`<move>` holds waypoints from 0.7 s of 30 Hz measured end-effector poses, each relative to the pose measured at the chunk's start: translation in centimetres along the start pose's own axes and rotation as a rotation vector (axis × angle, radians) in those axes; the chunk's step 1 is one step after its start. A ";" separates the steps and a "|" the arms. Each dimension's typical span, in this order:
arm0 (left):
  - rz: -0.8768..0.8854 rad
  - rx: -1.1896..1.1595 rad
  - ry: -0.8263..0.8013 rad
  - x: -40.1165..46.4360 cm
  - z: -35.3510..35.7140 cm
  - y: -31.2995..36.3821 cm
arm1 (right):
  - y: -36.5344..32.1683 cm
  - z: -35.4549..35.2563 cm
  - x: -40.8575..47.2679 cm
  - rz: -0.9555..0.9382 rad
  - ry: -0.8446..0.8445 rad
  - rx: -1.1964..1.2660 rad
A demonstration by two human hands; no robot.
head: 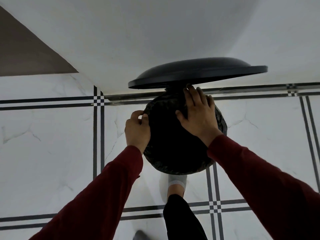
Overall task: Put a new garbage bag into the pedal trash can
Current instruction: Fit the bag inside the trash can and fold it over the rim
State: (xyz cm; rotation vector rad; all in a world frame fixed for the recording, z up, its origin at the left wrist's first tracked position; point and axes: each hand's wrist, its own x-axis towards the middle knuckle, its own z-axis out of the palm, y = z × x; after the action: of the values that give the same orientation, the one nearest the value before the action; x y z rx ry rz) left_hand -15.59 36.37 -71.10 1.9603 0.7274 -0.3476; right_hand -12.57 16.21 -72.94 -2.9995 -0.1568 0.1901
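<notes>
The black plastic garbage bag (pixel 174 168) is folded over the rim of the round pedal trash can (pixel 223 125), its lid (pixel 197 71) up. The left hand (pixel 137 130) pinches the bag's edge; the right hand (pixel 197 115), fingers spread, presses it near the hinge. Best to smooth the overlap evenly around the rim, keeping the foot (pixel 176 185) steady on the pedal

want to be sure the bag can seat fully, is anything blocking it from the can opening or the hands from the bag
Nothing visible does. The lid stands raised clear of the opening, the garbage bag already lines the rim, the left hand pinches its edge and the right hand rests on it.
</notes>
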 end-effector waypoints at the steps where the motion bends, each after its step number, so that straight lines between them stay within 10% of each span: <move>1: -0.003 0.002 0.003 0.0 0.2 -0.1 | 0.6 0.3 0.4 -0.011 -0.039 0.005; 6: -0.001 -0.007 0.006 0.2 0.2 -0.3 | 1.7 -0.9 -0.3 0.054 0.226 0.158; 16: -0.033 0.015 0.000 0.7 0.2 -0.6 | 4.7 -2.9 0.2 0.587 -0.024 1.091; 21: -0.044 0.002 -0.001 0.6 0.1 -0.7 | 4.9 -2.3 -4.6 0.449 0.088 0.900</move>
State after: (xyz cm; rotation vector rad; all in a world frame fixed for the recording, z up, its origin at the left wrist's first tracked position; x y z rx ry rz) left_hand -15.50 36.75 -71.95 1.9478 0.7705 -0.3761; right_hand -16.34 10.59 -70.83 -2.0925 0.4852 0.1219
